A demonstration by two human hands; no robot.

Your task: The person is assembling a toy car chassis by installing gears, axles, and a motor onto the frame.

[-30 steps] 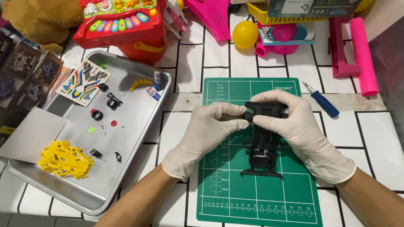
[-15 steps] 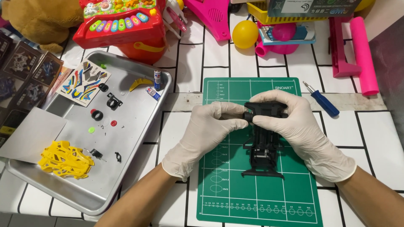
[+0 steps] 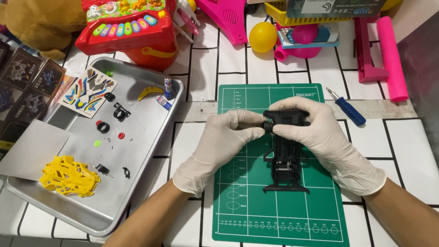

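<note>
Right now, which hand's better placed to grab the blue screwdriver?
Right, probably. The blue screwdriver lies just off the green cutting mat, beside the right hand. The left hand is across the black chassis, pinching its front end, and would have to cross over.

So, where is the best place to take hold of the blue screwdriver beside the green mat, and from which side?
Take the blue screwdriver by its thick blue handle, coming from above with the right hand, which is nearest. It lies flat on the white tiled table, just off the green mat, thin metal tip pointing up-left. The handle is the wide part and nothing covers it.
</note>
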